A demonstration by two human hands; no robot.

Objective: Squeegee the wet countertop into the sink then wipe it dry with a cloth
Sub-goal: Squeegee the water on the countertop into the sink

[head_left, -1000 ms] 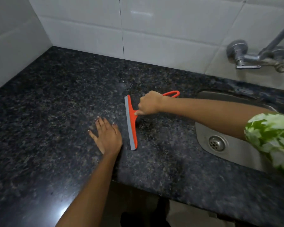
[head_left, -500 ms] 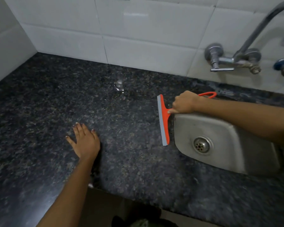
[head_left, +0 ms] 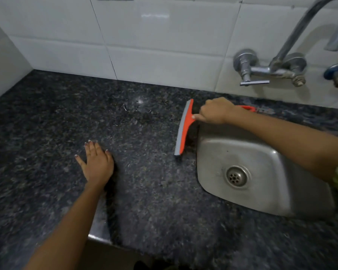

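- The squeegee (head_left: 183, 126) stands on the dark stone countertop (head_left: 154, 191), its grey blade edge down and running front to back, just beside the left rim of the sink (head_left: 271, 201).
- The right hand (head_left: 215, 112) is wrapped around the orange handle, forefinger stretched along the neck toward the blade; the handle's loop end shows behind the wrist.
- The left hand (head_left: 98, 165) lies flat on the countertop, fingers spread, well apart from the squeegee, holding nothing.
- A small puddle (head_left: 138, 106) glints near the wall, left of the blade.
- By my reading, the squeegee step is in hand: one pull is ending at the sink's edge.
- Next, the blade likely needs lifting, setting down beyond the puddle, and drawing toward the sink with steady pressure.
- No cloth is in view, so drying looks not yet begun.
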